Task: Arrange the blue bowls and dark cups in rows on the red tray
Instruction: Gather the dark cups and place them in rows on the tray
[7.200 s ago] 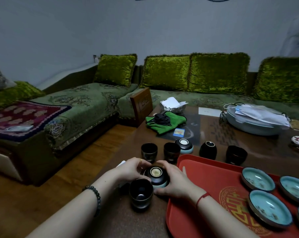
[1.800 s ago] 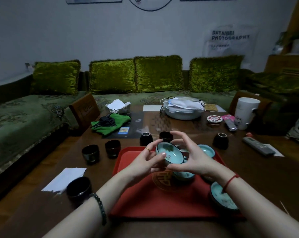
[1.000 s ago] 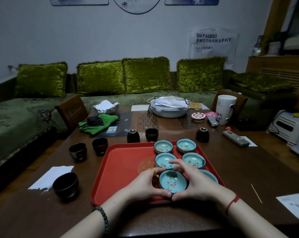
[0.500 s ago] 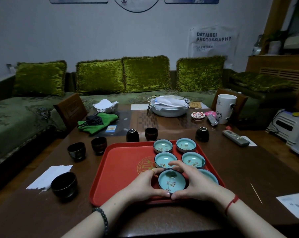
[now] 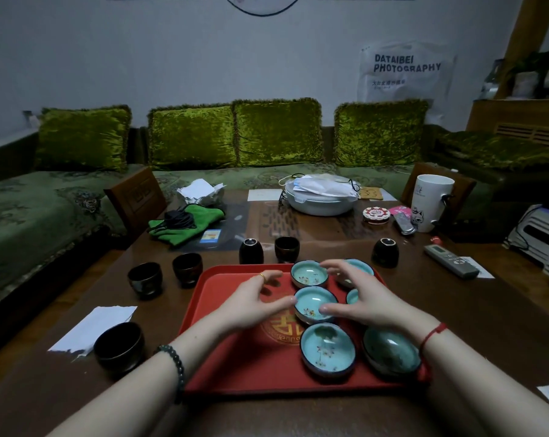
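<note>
The red tray (image 5: pixel 222 357) lies on the dark wooden table in front of me. Several blue bowls stand on its right half in two columns: a near-left bowl (image 5: pixel 327 351), a near-right bowl (image 5: pixel 390 351), a middle bowl (image 5: pixel 315 303) and a far bowl (image 5: pixel 309 273); two more are partly hidden under my right hand. My left hand (image 5: pixel 254 302) and my right hand (image 5: pixel 358 294) hover open on either side of the middle bowl, holding nothing. Dark cups stand off the tray: one near left (image 5: pixel 118 345), two at left (image 5: pixel 145 279) (image 5: pixel 187 269), and one behind the tray (image 5: pixel 286 249).
Two dark round jars (image 5: pixel 251 251) (image 5: pixel 385 252) stand behind the tray. White paper (image 5: pixel 93 326) lies at left, a green cloth (image 5: pixel 185 223) and a lidded white dish (image 5: pixel 320 197) farther back. A white mug (image 5: pixel 432 201) and a remote (image 5: pixel 450 260) sit at right.
Both hands let go of the near-left blue bowl, which now rests on the tray, and moved forward to either side of the middle bowl with fingers spread.
</note>
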Tool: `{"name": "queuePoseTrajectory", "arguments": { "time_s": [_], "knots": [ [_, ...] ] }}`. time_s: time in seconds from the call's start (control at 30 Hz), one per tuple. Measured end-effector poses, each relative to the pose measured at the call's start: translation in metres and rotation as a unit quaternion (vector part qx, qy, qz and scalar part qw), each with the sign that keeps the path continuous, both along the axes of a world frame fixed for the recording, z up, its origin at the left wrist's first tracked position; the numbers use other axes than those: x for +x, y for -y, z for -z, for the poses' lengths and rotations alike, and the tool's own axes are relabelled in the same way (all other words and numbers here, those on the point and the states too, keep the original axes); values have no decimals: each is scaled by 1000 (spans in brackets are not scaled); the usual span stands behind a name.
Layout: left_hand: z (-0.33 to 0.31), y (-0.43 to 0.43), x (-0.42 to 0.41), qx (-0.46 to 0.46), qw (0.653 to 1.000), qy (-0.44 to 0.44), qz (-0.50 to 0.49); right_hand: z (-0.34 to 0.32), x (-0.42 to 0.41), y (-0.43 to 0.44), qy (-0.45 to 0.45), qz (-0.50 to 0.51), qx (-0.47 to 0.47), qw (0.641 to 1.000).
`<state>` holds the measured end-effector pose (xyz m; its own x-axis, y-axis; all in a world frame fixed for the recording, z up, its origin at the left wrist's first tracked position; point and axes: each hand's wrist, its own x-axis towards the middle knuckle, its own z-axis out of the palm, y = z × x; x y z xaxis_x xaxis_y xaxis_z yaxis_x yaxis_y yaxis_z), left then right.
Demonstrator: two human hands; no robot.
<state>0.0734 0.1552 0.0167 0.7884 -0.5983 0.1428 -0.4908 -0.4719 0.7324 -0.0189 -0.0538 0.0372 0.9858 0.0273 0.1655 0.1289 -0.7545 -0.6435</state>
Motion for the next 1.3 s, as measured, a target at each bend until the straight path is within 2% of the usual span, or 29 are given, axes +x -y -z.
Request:
{"name": "queuePoseTrajectory", "arguments": {
  "time_s": [0.27,0.5,0.73,0.93,1.13,1.3],
  "knots": [
    [-7,18,60,-19,998,-4,-65,-4,73,9,15,29,0,999],
    [11,44,102,-41,995,-57,-69,16,139,15,14,53,0,998],
    [28,63,127,-63,992,-90,-67,34,184,17,-29,68,5,997],
    [28,65,133,-50,992,-88,-77,41,196,12,-23,77,15,997],
    [4,50,125,-99,991,-64,-69,22,182,1,65,95,42,992],
    [-16,26,110,-139,987,-40,-64,6,167,-19,91,78,42,992]
  ]
}}
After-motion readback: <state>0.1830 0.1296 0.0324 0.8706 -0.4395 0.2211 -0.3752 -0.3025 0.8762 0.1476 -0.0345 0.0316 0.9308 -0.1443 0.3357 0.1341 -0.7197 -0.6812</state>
